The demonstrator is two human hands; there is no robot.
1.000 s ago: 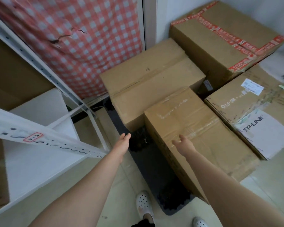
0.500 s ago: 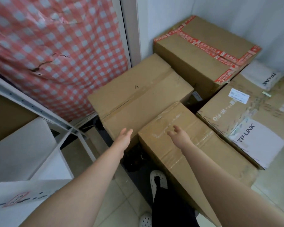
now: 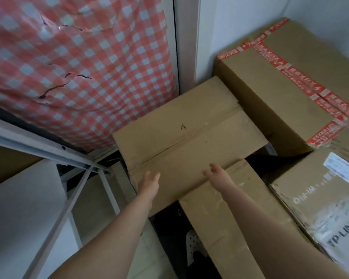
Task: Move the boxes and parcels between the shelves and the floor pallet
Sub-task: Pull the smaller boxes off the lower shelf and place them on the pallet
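Far to the left of the fingers, a white metal shelf frame [image 3: 48, 146] slants across the view with a white shelf board [image 3: 22, 208] below it. A red-and-white checked plastic sheet [image 3: 79, 67], torn in a few places, hangs behind it. Next comes the left hand [image 3: 149, 183], stretched forward with its fingers [image 3: 149, 175] straight and a little spread, holding nothing. It lies over the near left corner of a plain cardboard box [image 3: 189, 141]; whether it touches the cardboard cannot be told. That box sits flat, ahead of both sets of fingers, with its top flaps closed. Below the left forearm a strip of the dark floor pallet [image 3: 165, 220] shows, and a white perforated clog [image 3: 192, 244] stands on it. The right hand [image 3: 220, 178] reaches out just beside the left, its fingers [image 3: 214, 168] likewise extended and relaxed, with nothing in them. They are over the plain box's near edge, where it meets a long taped box [image 3: 230, 218] that runs back under the right forearm. Beyond and to the right of those fingers, a red-taped box [image 3: 280, 87] stands in the corner against the white wall [image 3: 240, 21]. Nearer on the right lies a TP-LINK box [image 3: 320, 198] with a white shipping label, just beside the long taped box.
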